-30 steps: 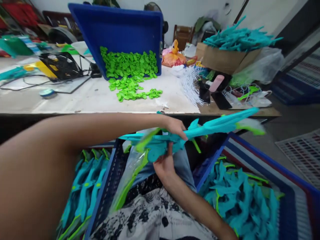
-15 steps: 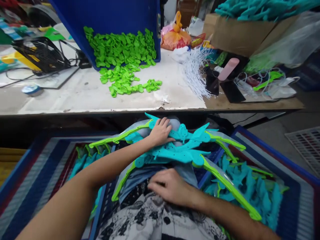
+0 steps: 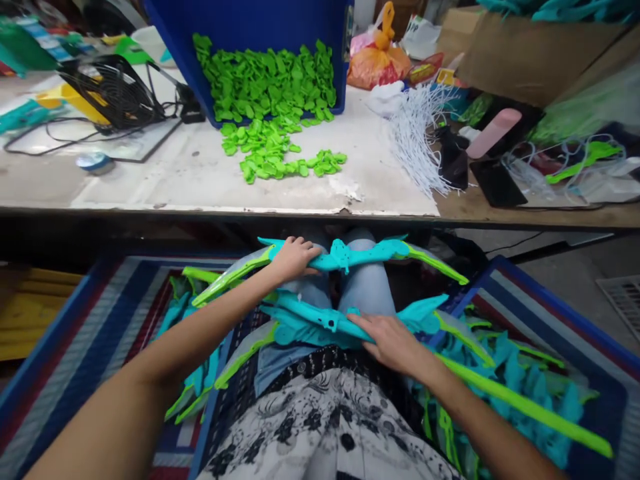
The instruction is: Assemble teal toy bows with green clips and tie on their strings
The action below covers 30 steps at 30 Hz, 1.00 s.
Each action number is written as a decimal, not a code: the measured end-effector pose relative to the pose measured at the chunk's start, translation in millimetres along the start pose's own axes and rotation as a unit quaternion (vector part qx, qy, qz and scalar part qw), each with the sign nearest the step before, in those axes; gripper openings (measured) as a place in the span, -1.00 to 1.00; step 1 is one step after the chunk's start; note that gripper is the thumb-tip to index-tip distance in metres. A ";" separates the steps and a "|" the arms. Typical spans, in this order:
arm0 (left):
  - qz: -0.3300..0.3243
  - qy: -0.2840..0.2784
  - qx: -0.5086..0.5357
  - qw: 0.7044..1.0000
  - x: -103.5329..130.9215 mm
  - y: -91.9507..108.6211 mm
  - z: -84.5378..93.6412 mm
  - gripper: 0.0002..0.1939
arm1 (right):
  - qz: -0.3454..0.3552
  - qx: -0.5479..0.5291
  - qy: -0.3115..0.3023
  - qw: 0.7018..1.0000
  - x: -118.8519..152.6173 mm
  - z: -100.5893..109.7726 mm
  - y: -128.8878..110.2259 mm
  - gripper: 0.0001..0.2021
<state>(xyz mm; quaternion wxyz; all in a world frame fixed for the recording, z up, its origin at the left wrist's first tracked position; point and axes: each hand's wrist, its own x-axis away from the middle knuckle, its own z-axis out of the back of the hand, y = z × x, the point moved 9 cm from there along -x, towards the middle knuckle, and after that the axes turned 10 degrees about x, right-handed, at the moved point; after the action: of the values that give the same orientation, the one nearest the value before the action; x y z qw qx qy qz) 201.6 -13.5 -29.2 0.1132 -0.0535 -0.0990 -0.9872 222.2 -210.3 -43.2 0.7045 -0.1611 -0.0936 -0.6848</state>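
Across my lap lie several teal toy bows with lime-green curved ends. My left hand [image 3: 299,258] wraps over the teal grip section of the far toy bow [image 3: 373,255], left of its middle. Nearer my waist, my right hand [image 3: 393,340] has its fingers over the right part of another toy bow [image 3: 325,317]. More teal parts lie beneath that near bow, partly hidden by it. A gap shows my jeans between the far bow and the near ones.
In front stands a worktable [image 3: 175,187] with a blue bin [image 3: 275,23] spilling small green pieces [image 3: 270,157]. White ties [image 3: 417,137], a phone [image 3: 497,183] and a small fan [image 3: 115,93] are on it too. Crates of bows [image 3: 520,380] flank my legs.
The far bow has separated from the near ones, with my left hand on it. My right hand has moved from near my waist up and right onto a near bow. The view has shifted slightly.
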 end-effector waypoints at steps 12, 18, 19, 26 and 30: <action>0.027 0.063 0.049 0.996 11.8 -32.8 -2.3 -0.34 | 0.099 0.123 0.054 0.986 -40.4 6.9 3.7 -0.42; 0.067 0.105 0.140 0.982 -10.1 6.6 -21.5 -0.25 | 0.216 0.013 -0.065 0.974 -31.8 25.6 0.9 -0.47; 0.077 0.112 0.130 0.982 -11.0 10.6 -24.8 -0.26 | 0.219 -0.002 -0.054 0.974 -42.2 40.3 8.9 -0.56; 0.054 0.093 0.102 0.989 2.8 27.1 -35.3 -0.26 | -0.136 -0.077 0.330 0.931 -203.7 188.7 176.5 -0.65; 0.064 0.097 0.117 0.986 3.7 28.5 -35.4 -0.38 | -0.189 -0.097 0.314 0.925 -267.8 200.5 210.6 -0.73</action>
<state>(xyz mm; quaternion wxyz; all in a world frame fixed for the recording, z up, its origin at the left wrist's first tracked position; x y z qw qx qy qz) 201.7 -48.9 -58.0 0.1906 0.0494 -0.1987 -0.9601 437.6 113.4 28.1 0.5361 0.0153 0.1702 -0.8267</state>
